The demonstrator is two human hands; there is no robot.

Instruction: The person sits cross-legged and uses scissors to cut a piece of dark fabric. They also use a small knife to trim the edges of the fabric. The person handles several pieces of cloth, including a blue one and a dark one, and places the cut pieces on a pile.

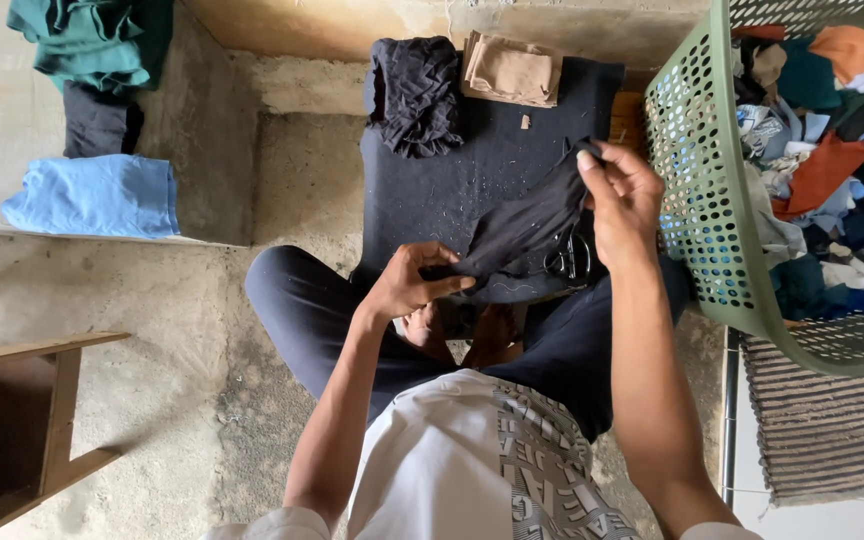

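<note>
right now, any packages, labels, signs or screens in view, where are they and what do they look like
No packages, signs or screens show.
Printed shirt panel: bottom centre, on the person's white shirt, a grey area with white block lettering.
Small tag: on the dark mat below the folded tan cloth, a tiny tan rectangle; too small to tell whether it is a label.

Both hands, left (414, 283) and right (624, 195), stretch a black cloth (524, 222) beside a green basket (697, 190).
</note>
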